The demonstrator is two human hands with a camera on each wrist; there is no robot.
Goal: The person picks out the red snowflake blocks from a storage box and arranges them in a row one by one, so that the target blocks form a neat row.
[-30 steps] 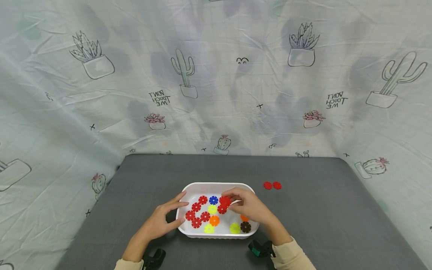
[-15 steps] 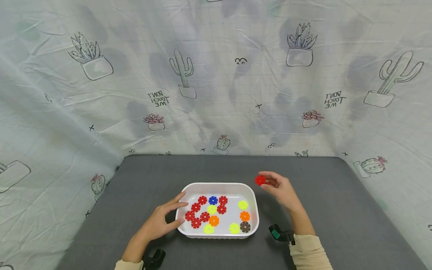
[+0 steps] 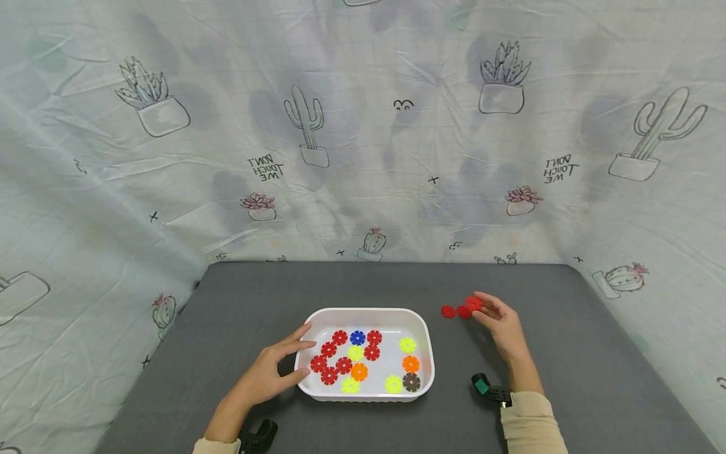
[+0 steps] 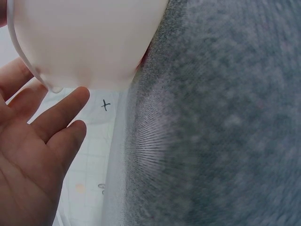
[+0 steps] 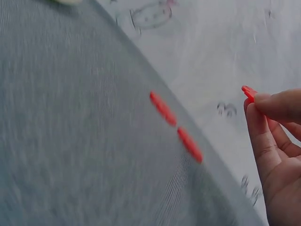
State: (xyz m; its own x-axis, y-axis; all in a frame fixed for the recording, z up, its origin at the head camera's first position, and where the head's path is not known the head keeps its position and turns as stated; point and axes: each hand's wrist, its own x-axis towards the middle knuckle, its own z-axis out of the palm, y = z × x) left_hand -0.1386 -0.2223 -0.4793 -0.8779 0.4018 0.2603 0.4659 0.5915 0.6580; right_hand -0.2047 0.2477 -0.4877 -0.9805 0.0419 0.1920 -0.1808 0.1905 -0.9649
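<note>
My right hand (image 3: 501, 325) pinches a red notched plastic disc (image 3: 474, 304) between thumb and fingertips, to the right of the tray. In the right wrist view the held disc (image 5: 249, 92) appears edge-on, above the table. Two red discs lie on the table close by, the left disc (image 3: 448, 312) and the right disc (image 3: 464, 312). My left hand (image 3: 272, 372) rests at the left rim of a white tray (image 3: 391, 396), fingers extended and spread. From the left wrist, that hand (image 4: 33, 150) is seen with some fingertips at the tray's rim.
Inside the tray lie several red discs (image 3: 343, 365), a blue disc (image 3: 357, 338), yellow-green discs (image 3: 407, 345), orange discs (image 3: 411, 364) and a dark brown disc (image 3: 411, 382). The grey table (image 3: 340, 287) is backed by a patterned cloth (image 3: 363, 126).
My right hand has lifted a red disc out of the tray and carried it right, to just beside the two red discs on the table. The left hand stays at the tray.
</note>
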